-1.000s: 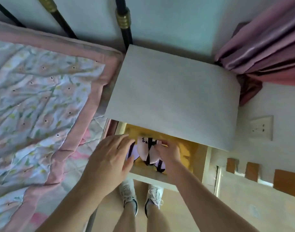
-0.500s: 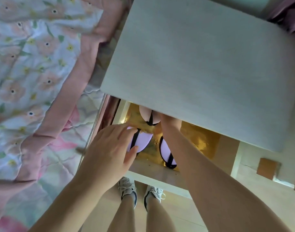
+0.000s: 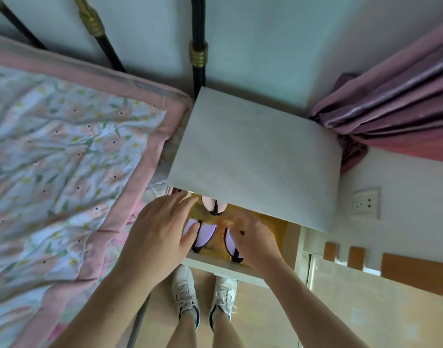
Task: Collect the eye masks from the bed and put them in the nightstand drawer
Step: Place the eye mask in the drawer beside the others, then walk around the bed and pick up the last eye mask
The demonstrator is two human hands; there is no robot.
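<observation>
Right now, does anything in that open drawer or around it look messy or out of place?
Nothing looks damaged or spilled. The eye masks lie loosely scattered in the drawer rather than stacked, one pink mask half tucked under the nightstand top. Both the left hand and right hand hover open over them.

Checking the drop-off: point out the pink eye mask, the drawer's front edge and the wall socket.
pink eye mask [image 3: 213,205], head view, on its pink fabric beside the black strap.
drawer [image 3: 215,266], head view, on its white front edge.
wall socket [image 3: 365,203], head view, on the plate's middle.
</observation>
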